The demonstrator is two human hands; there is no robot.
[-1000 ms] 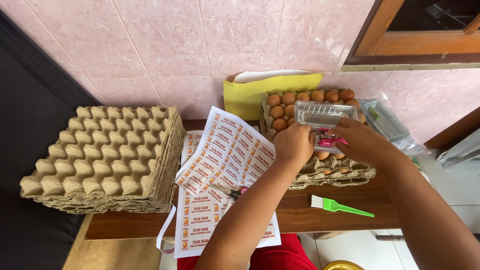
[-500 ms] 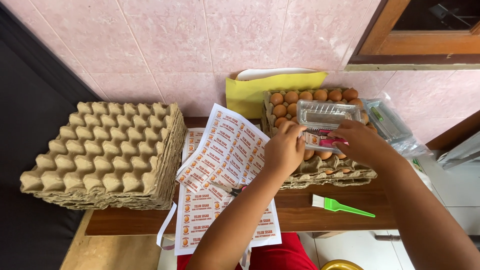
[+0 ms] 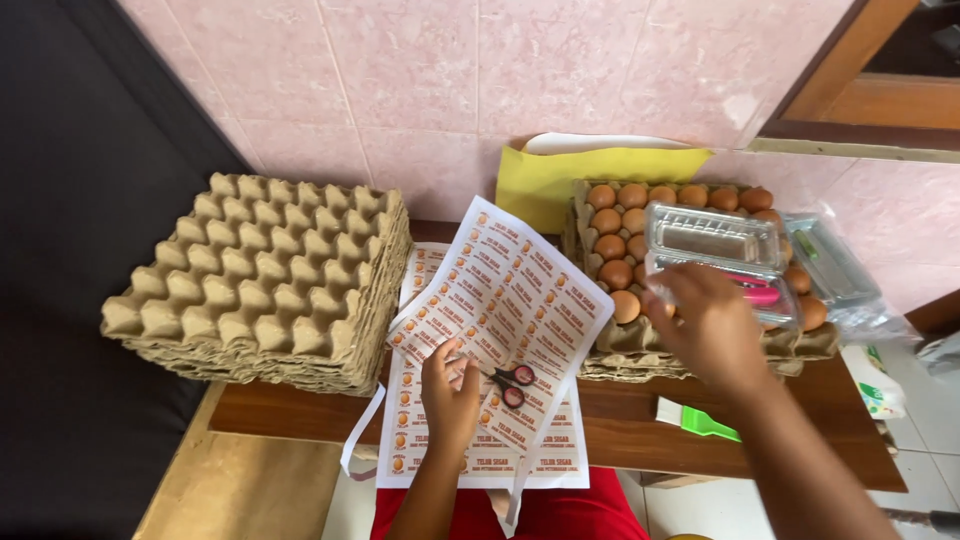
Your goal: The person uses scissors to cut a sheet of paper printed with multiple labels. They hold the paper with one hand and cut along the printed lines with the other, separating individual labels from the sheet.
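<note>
Pink tiled wall (image 3: pixel 420 90) behind the brown wooden bench (image 3: pixel 640 425); left hand (image 3: pixel 450 385) fingers spread flat on the white label sheet (image 3: pixel 500 300), red-handled scissors (image 3: pixel 512 383) just beside; right hand (image 3: pixel 705 325) fingers hold a clear plastic box (image 3: pixel 715 255) over brown eggs (image 3: pixel 612 245).

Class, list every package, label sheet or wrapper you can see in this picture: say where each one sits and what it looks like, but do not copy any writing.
Label sheets: middle of the table, white with rows of orange-marked stickers, top sheet tilted.
Clear plastic box: on the eggs, rectangular, see-through.
Yellow envelope: against the wall, behind the eggs.
Clear bags: far right, crumpled.
Empty egg trays: left, grey-brown stack.
</note>
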